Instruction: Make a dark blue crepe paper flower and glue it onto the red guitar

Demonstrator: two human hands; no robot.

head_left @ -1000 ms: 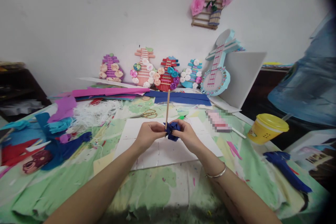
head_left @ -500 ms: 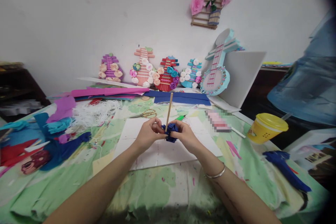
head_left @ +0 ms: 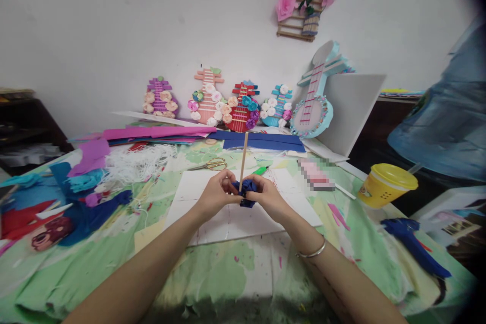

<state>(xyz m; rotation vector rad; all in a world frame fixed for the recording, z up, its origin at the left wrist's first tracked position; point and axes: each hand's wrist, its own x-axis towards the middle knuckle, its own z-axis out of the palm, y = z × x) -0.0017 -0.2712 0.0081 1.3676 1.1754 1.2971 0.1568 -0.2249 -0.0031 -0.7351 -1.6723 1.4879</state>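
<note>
A dark blue crepe paper flower (head_left: 247,186) is pinched between both my hands above the white board (head_left: 224,223). From its left side a thin wooden stick (head_left: 244,159) rises almost upright. My left hand (head_left: 217,190) is closed, its thumb and fingertips at the flower's left edge by the stick's lower end. My right hand (head_left: 269,196), a bangle on its wrist, is closed on the flower's right side. Fingers hide parts of the flower and the stick's foot. Gold-handled scissors (head_left: 215,163) and a green pen-like thing (head_left: 261,170) lie just behind my hands.
White string (head_left: 132,164) and paper scraps (head_left: 89,159) heap at the left. Blue paper strips (head_left: 264,142) lie at the back, before several decorated lute-shaped crafts (head_left: 240,106). A yellow lidded cup (head_left: 389,185) and a blue glue gun (head_left: 415,245) are at the right.
The flower and stick have turned slightly between my fingers, and the stick's top has shifted a little to the left. Both hands keep nearly the same place.
</note>
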